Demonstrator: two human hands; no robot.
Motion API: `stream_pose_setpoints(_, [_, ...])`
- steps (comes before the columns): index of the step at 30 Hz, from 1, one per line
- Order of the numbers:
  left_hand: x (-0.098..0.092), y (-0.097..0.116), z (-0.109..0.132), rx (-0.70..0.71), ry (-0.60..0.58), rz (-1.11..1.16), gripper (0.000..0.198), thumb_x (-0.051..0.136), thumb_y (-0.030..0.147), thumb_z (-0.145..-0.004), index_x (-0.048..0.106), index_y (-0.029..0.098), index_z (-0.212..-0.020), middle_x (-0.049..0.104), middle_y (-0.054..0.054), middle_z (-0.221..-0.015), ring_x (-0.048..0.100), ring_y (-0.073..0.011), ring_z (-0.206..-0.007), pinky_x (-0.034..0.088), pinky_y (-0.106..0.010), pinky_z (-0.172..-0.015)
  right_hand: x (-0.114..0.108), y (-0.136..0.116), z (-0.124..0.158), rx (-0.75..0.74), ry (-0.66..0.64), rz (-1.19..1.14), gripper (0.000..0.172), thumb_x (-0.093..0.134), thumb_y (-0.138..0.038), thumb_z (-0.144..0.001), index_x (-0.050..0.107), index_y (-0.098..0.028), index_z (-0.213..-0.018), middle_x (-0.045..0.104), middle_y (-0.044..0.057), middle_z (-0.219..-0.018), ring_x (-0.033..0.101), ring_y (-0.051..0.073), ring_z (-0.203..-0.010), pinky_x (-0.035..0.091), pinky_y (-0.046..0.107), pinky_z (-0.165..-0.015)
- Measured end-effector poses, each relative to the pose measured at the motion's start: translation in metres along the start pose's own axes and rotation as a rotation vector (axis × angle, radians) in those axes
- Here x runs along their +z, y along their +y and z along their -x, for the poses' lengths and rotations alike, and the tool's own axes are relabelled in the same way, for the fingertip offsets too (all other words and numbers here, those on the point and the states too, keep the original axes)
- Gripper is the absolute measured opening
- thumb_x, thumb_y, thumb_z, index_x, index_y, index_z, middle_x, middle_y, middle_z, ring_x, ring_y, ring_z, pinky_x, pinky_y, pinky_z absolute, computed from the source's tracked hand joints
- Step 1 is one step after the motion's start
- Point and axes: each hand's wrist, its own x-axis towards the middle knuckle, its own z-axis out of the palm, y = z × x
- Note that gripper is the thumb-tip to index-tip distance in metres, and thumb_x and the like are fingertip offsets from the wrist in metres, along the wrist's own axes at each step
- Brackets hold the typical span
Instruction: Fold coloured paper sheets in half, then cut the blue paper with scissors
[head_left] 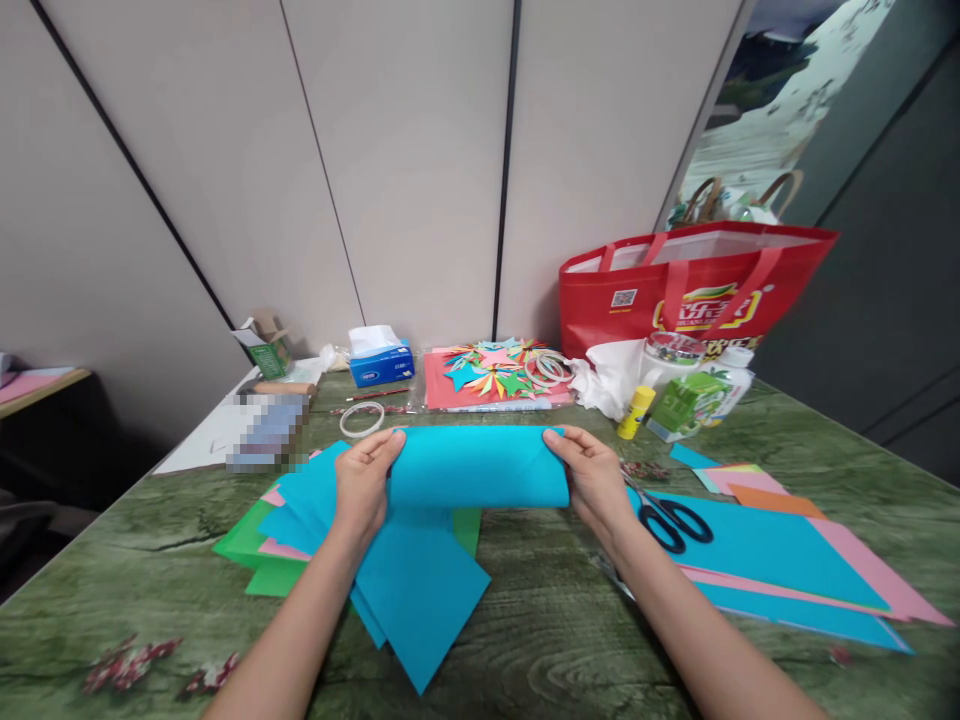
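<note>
A blue sheet of paper (480,468), folded or bent over along its upper edge, is held up above the table between both hands. At its left end, my left hand (365,480) pinches the edge with the thumb on the near face. My right hand (598,475) grips the right end the same way. Below lies a fanned pile of blue paper squares (427,590) with pink and green sheets (247,545) under it. Black-handled scissors (671,522) rest beside my right wrist on more blue paper (780,550); their blades are partly hidden.
Behind the hands are a tape ring (362,420), a blue tissue box (382,367) and a packet of colourful paper stars (495,380). To the right stand a yellow glue stick (636,413), a green carton (679,405) and a red bag (622,290). A wall rises behind the table.
</note>
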Motion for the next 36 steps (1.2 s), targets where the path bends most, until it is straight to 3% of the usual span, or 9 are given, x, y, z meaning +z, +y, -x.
stream_pose_setpoints(10, [-0.001, -0.001, -0.002, -0.004, 0.009, -0.018, 0.035, 0.082, 0.032, -0.042, 0.071, 0.013, -0.068, 0.068, -0.003, -0.057, 0.057, -0.0130, -0.052, 0.045, -0.024, -0.054, -0.001, -0.001, -0.001, 0.054, -0.003, 0.021, 0.032, 0.083, -0.031, -0.042, 0.064, -0.017, -0.065, 0.064, -0.002, -0.053, 0.052, 0.011, -0.045, 0.041, 0.024, -0.045])
stream_pose_setpoints(17, [-0.003, 0.007, 0.003, 0.158, 0.004, -0.222, 0.027, 0.078, 0.034, -0.050, 0.072, 0.015, -0.068, 0.070, -0.004, -0.063, 0.058, -0.0150, -0.053, 0.044, -0.024, -0.051, -0.004, -0.006, -0.002, 0.180, -0.113, 0.021, 0.033, 0.082, -0.034, -0.042, 0.059, -0.018, -0.059, 0.059, -0.004, -0.048, 0.048, 0.010, -0.042, 0.038, 0.023, -0.043])
stream_pose_setpoints(22, [-0.010, 0.010, 0.000, 0.087, -0.109, -0.479, 0.022, 0.071, 0.037, -0.057, 0.069, 0.015, -0.060, 0.062, -0.001, -0.048, 0.049, -0.0114, -0.040, 0.034, -0.021, -0.040, -0.016, 0.008, -0.014, 0.063, -0.124, 0.558, 0.036, 0.070, -0.050, -0.051, 0.061, -0.017, -0.061, 0.060, 0.001, -0.050, 0.049, 0.014, -0.043, 0.038, 0.027, -0.044])
stream_pose_setpoints(25, [-0.014, 0.001, -0.007, 0.011, -0.219, -0.649, 0.020, 0.067, 0.034, -0.056, 0.065, 0.016, -0.050, 0.053, 0.001, -0.037, 0.043, -0.0101, -0.032, 0.030, -0.021, -0.035, -0.022, 0.016, -0.022, -0.014, -0.061, 0.742, 0.026, 0.070, -0.041, -0.050, 0.058, -0.019, -0.054, 0.056, -0.001, -0.045, 0.047, 0.013, -0.041, 0.034, 0.026, -0.044])
stream_pose_setpoints(30, [-0.023, -0.019, -0.014, -0.031, -0.306, -0.866, 0.015, 0.063, 0.025, -0.056, 0.059, 0.017, -0.043, 0.049, 0.003, -0.031, 0.043, -0.0109, -0.028, 0.031, -0.021, -0.036, -0.025, 0.021, -0.022, -0.100, -0.036, 1.108, 0.014, 0.069, -0.025, -0.053, 0.057, -0.021, -0.047, 0.055, 0.000, -0.047, 0.051, 0.016, -0.050, 0.030, 0.026, -0.050])
stream_pose_setpoints(36, [-0.029, -0.030, -0.020, -0.042, -0.396, -1.185, 0.016, 0.055, 0.013, -0.060, 0.055, 0.016, -0.045, 0.048, 0.004, -0.033, 0.048, -0.0127, -0.032, 0.034, -0.022, -0.041, -0.019, 0.023, -0.015, -0.091, -0.071, 1.450, 0.007, 0.063, -0.025, -0.063, 0.061, -0.019, -0.059, 0.060, 0.006, -0.067, 0.058, 0.023, -0.070, 0.032, 0.028, -0.057])
